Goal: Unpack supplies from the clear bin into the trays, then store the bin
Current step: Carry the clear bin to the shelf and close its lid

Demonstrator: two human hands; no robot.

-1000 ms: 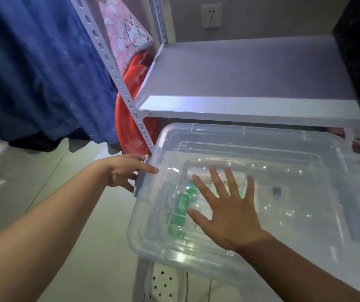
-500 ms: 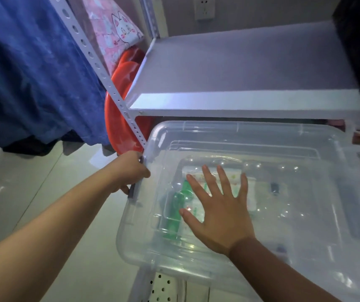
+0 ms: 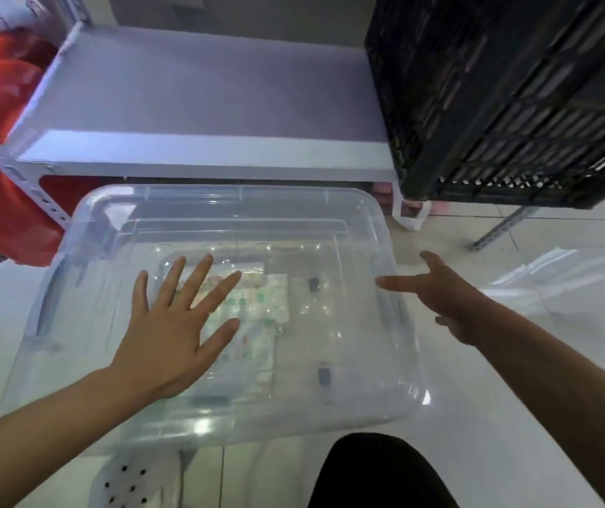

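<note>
The clear bin (image 3: 220, 306), lid still on, sits in front of the shelf (image 3: 202, 104). The left hand (image 3: 173, 324) lies flat on the lid with fingers spread, gripping nothing. The right hand (image 3: 451, 298) hangs open just beyond the bin's right edge, thumb reaching toward the latch there, holding nothing. Packets show beneath the left palm, through the plastic. This looks like the opening step; next, the right-side latch probably needs releasing so the lid can lift.

Black crate (image 3: 513, 97) on grey shelf (image 3: 202, 93)
</note>
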